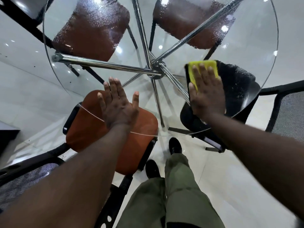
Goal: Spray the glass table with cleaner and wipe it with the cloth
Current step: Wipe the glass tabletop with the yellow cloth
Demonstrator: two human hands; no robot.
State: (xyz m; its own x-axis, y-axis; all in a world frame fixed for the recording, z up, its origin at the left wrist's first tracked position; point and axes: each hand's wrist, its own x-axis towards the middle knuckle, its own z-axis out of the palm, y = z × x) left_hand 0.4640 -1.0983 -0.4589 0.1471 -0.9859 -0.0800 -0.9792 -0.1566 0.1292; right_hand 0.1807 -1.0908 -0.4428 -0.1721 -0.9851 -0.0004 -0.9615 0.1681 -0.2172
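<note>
Your left hand lies flat on the glass tabletop near its near edge, fingers straight and spread, its grip open and holding nothing. Your right hand presses the yellow cloth flat against the glass on the right side, fingers straight on top of it, grip open rather than curled round it. The cloth sits just right of the hub where the chrome legs meet. Spray droplets cover the far half of the glass. An orange chair seat shows beneath your left hand and a black chair seat beneath the right.
</note>
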